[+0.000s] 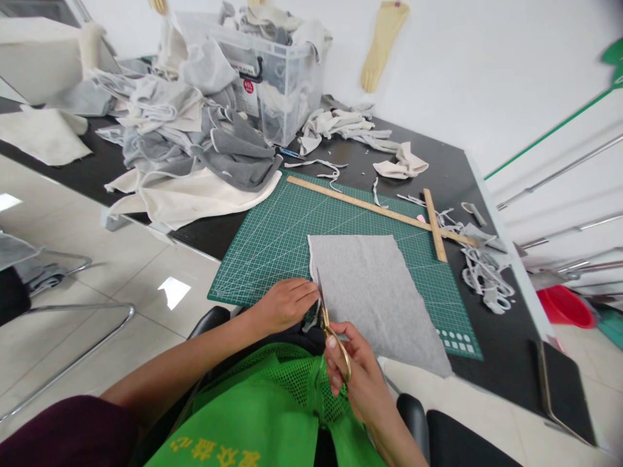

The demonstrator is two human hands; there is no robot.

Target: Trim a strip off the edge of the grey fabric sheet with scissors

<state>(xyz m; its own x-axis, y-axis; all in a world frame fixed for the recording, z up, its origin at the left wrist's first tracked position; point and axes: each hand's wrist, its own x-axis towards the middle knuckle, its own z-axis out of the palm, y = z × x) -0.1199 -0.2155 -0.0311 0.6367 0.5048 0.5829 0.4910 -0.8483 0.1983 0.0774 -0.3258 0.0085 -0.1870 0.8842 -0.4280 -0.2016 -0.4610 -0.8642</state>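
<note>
The cloth (370, 292) lies on the mat (263, 240), overhanging its near edge. My left hand (287, 301) pinches the cloth's side, probably to tauten it; my right hand (357, 363) is closed round the scissors (325, 318), presumably to aim them.

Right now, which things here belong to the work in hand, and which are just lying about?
Seemingly in use:
scissors, in the right hand
grey cloth, left hand at its edge
green cutting mat, partly beneath the cloth

Apparently lying about:
wooden T-square
heaped cloths
plastic bin
</note>
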